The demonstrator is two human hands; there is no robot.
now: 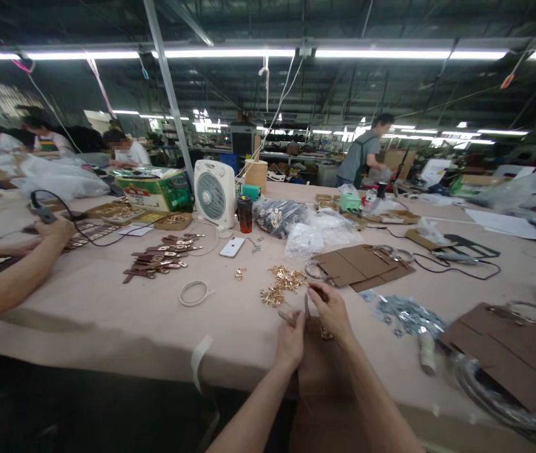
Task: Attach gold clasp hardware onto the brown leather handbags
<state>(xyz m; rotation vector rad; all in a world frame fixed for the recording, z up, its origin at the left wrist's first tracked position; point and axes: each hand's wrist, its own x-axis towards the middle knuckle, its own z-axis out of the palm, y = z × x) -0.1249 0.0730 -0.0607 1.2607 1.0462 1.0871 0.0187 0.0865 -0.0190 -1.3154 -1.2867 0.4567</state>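
Observation:
My left hand (290, 338) and my right hand (331, 309) meet near the table's front edge, both closed on a brown leather piece (318, 365) that hangs over the edge toward me. The right fingers pinch a small metal part at its top; what it is I cannot make out. A pile of gold metal clasps (281, 283) lies just beyond my hands. A heap of silvery small parts (407, 314) sits to the right.
Flat brown panels (360, 265) lie behind the clasps, more at the right (518, 352). Brown straps with buckles (161, 258), a white phone (231, 246), a white fan (214, 192), a dark cup (245, 214) and plastic bags (303, 233) stand further back. A co-worker's arm (17, 270) reaches in from the left.

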